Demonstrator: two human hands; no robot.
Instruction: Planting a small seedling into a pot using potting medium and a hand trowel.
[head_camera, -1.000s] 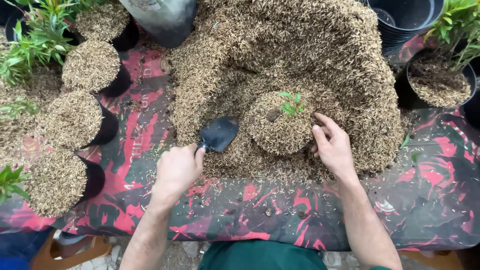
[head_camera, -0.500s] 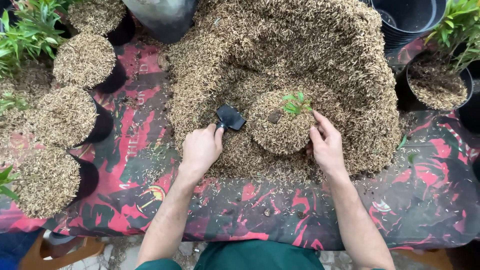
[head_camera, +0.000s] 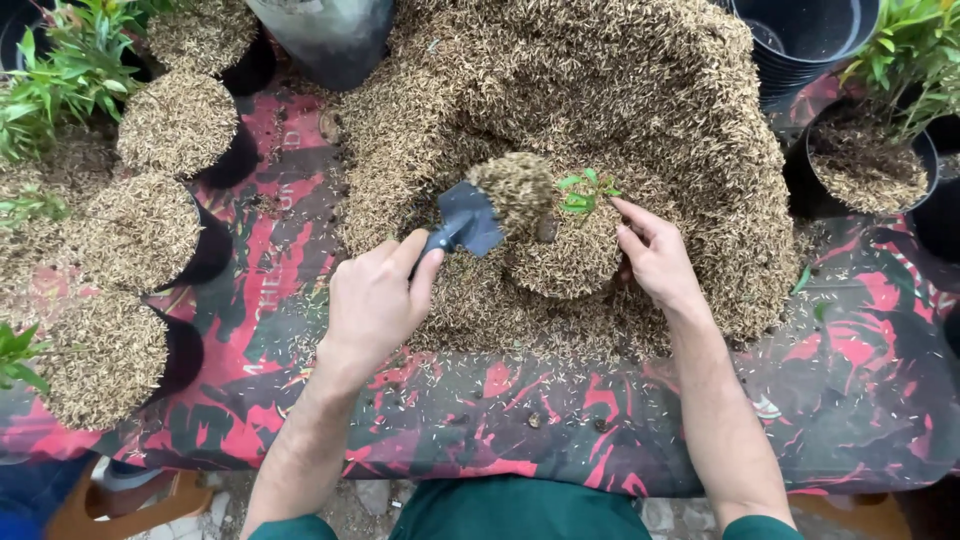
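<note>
L hand (head_camera: 375, 300) fist-gripped on trowel (head_camera: 470, 218), blade loaded w/ husks, pointing up-right at pot (head_camera: 565, 250), just beside seedling (head_camera: 585, 190). R hand (head_camera: 655, 255) open, cupping pot's right side.

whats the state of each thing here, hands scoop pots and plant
left hand: gripping scoop handle
right hand: steadying centre pot
scoop: loaded with husk, over the pot
centre pot: nearly full
seedling: upright
left pots: filled, heaped
stacked black pots: empty
</note>
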